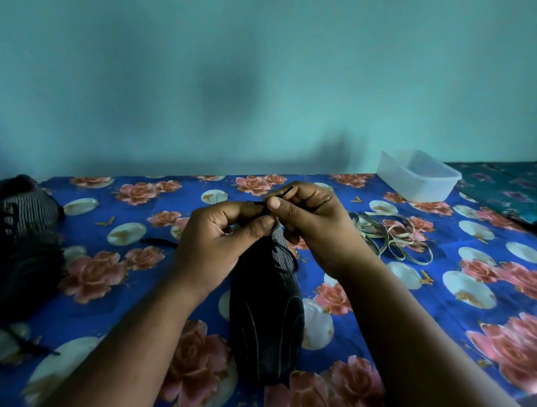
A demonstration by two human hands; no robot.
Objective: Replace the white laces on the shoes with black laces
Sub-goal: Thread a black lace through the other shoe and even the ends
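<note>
Your left hand (217, 238) and right hand (309, 223) meet at centre frame above the black shoe (266, 319), which lies toe toward the lower edge of the frame on the blue floral cloth (440, 300). Both grips are closed: your right thumb and fingers pinch the black lace (284, 192), its tip projecting upward from the pinch; your left fingers curl on the shoe's upper part at the striped tongue (278, 244), just below that pinch. A length of black lace trails left of your left wrist. The removed white laces (391, 235) lie in a loose heap right of your right hand, near but apart. The second shoe (22, 234) sits at the left edge. A clear plastic container (420, 175) stands at upper right, by the wall. Open cloth lies between both forearms and the frame's side edges.
</note>
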